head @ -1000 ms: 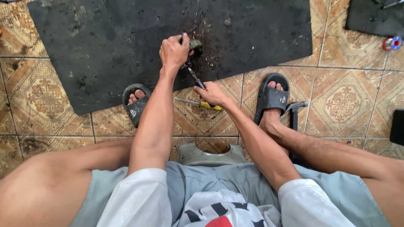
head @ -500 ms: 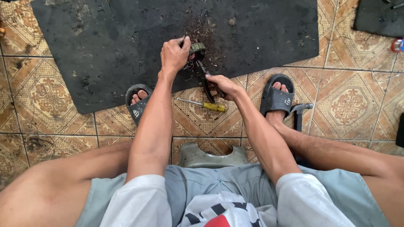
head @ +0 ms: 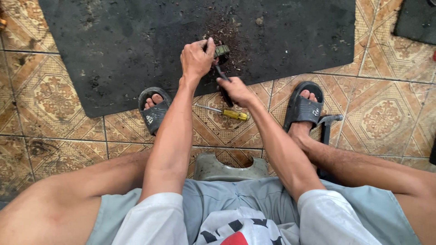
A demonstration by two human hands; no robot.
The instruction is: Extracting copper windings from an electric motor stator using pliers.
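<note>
A person seated on a low grey plastic stool (head: pixel 231 169) is working over a black rubber floor mat (head: pixel 136 50) laid on patterned orange floor tiles (head: pixel 54 131). Near the mat's front edge, the left hand (head: pixel 196 59) is closing its grip around a small, grimy ribbed metal part (head: pixel 222 49), pressing it down amid a scatter of dark debris (head: pixel 227 31). Just beside it, the right hand (head: pixel 236 90) is gripping a slim dark-handled tool (head: pixel 221 75), its tip angled up against the part. A yellow-handled screwdriver (head: pixel 225 112) is lying unused on the tiles below the hands, between feet in black slide sandals (head: pixel 154 111). By the right foot, a steel claw hammer (head: pixel 328 122) is resting on the floor. The step in hand appears to be scraping or prying dirt from the part; the next move seems to call for a steady left-hand hold while the tool tip is being worked carefully, so that it does not slip towards the fingers.
</note>
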